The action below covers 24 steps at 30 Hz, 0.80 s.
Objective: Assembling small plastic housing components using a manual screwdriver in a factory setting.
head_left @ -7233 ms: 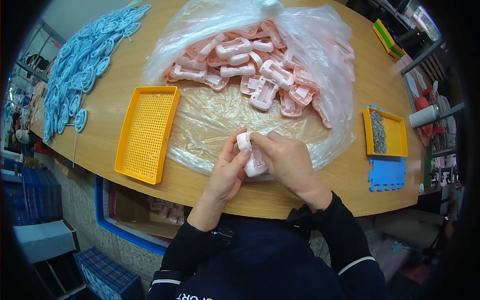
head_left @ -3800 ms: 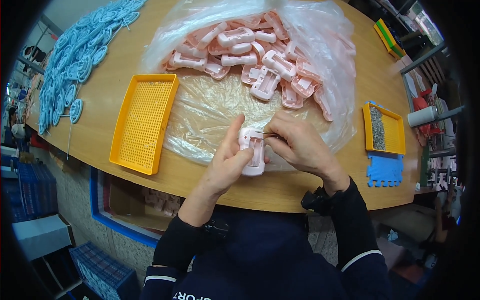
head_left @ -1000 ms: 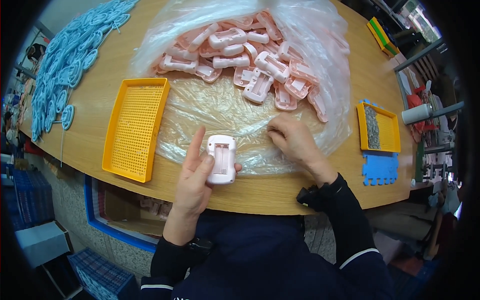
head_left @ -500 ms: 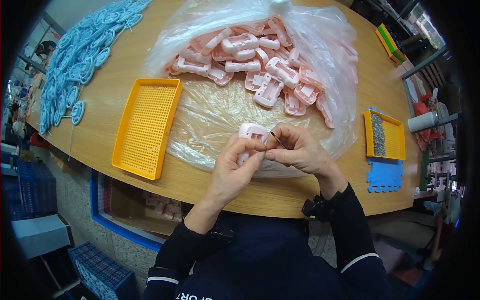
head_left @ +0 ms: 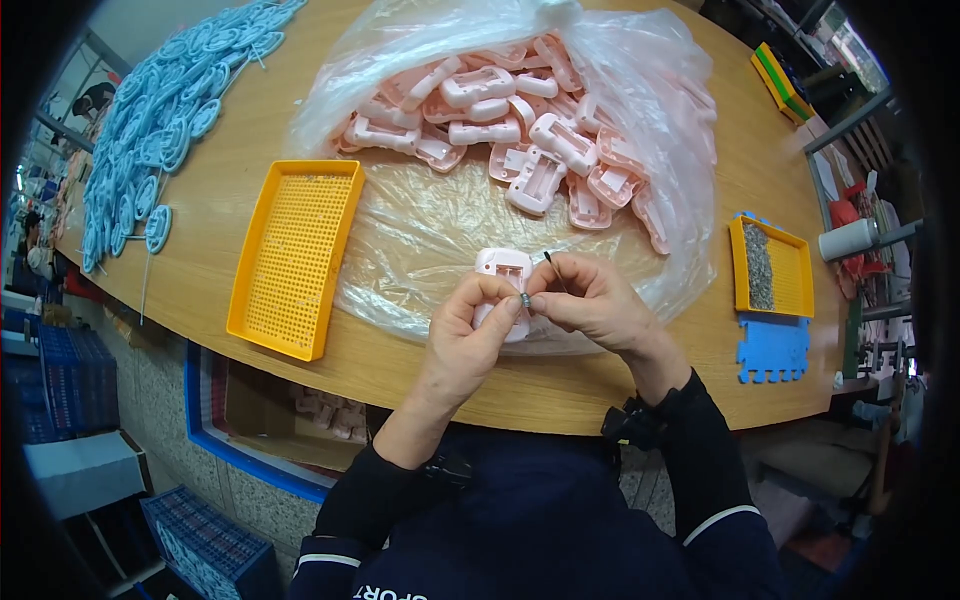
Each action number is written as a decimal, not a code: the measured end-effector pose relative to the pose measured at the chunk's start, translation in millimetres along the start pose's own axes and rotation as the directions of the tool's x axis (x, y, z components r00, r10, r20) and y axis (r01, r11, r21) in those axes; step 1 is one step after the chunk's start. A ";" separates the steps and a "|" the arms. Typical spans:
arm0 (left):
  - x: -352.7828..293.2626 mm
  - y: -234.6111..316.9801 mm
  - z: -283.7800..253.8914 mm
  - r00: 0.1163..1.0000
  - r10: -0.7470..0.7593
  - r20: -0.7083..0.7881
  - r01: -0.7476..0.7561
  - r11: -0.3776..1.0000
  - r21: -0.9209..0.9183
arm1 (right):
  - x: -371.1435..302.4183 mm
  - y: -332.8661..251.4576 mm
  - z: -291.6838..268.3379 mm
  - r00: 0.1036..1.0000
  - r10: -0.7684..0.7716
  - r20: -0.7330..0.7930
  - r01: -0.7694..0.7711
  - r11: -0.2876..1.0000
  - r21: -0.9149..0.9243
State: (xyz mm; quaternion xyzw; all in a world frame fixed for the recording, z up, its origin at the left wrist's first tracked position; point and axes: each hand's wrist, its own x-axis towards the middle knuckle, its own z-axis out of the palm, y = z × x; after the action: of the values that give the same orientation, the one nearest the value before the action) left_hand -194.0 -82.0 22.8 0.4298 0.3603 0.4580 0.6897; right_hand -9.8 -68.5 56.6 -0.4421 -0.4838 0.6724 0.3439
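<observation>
Just above the near part of the table, my two hands meet fingertip to fingertip. Between them is a small grey metal piece (head_left: 524,299), too small to name exactly. My left hand (head_left: 465,330) pinches it with thumb and forefinger. My right hand (head_left: 595,305) is closed, its thumb and forefinger at the same piece. A thin dark-tipped tool (head_left: 551,264) sticks up out of my right fingers; the rest of it is hidden. Behind my fingertips a pink plastic housing (head_left: 503,261) with a rectangular recess lies on the clear plastic bag, partly covered by my hands.
Pink housings (head_left: 540,180) spill from the bag (head_left: 660,90). A yellow perforated tray (head_left: 240,275) stands left, blue plastic parts (head_left: 150,130) behind it. At right, a smaller yellow tray (head_left: 793,275) holds small grey pieces, beside a blue foam mat (head_left: 772,350). A box (head_left: 250,415) sits below the table edge.
My fingers have shifted slightly, and the small metal piece now shows between them. More of the pink housing's recess has come into sight.
</observation>
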 end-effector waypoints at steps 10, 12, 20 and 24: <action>-2.6 1.7 -0.6 0.998 0.047 0.045 -0.050 0.997 0.063 | -1.5 -4.2 6.0 0.982 -0.184 -0.030 0.164 0.932 -0.324; -4.0 5.4 1.9 0.998 0.020 0.053 -0.017 0.998 -0.058 | 0.6 -13.1 7.0 0.903 -0.427 -0.054 0.293 0.702 -0.649; -6.1 1.3 1.5 0.997 -0.038 0.072 0.049 0.986 -0.157 | 9.8 -15.7 10.4 0.825 -0.560 0.068 0.352 0.416 -0.839; -6.5 -1.5 0.6 0.998 -0.033 0.057 0.043 0.981 -0.189 | 10.4 -16.3 12.0 0.834 -0.544 0.089 0.336 0.374 -0.864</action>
State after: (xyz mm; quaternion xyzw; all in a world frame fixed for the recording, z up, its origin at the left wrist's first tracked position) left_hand -195.0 -88.6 22.3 0.3671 0.3043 0.4654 0.7457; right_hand -24.2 -58.6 71.1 -0.4740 -0.8100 0.1764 0.2968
